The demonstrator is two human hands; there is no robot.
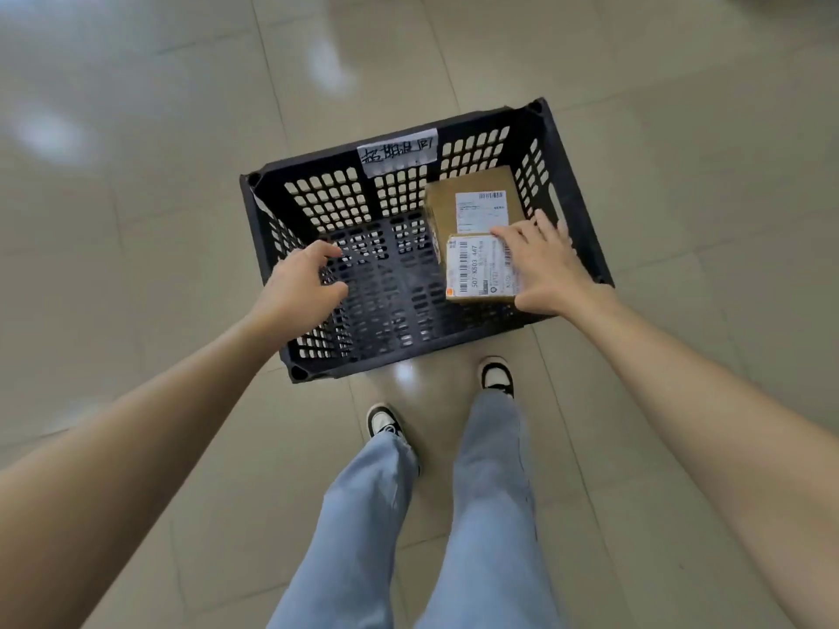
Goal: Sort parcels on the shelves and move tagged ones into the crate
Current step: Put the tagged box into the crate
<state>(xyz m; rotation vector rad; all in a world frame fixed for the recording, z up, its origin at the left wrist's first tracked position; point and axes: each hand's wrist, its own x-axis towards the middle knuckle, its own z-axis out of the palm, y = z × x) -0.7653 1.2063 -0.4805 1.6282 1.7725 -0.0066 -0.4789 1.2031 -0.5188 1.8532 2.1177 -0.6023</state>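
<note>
The left hand [302,283] hovers loosely curled, holding nothing, over the black slotted plastic crate [272,229]; two small stiff cardboard parcels [476,265] lie in its right side, probably light, best gripped by opposite edges; the right hand [542,263] rests flat-fingered on the nearer

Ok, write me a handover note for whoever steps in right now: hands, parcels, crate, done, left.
Left hand: loosely curled, holding nothing, over the crate's left side.
Right hand: fingers straight, resting on the near parcel.
Both parcels lie at the crate's right side; the far parcel sits just behind the near one.
Done: two labelled parcels crated.
Left: release, return to the shelves, which are out of view.
</note>
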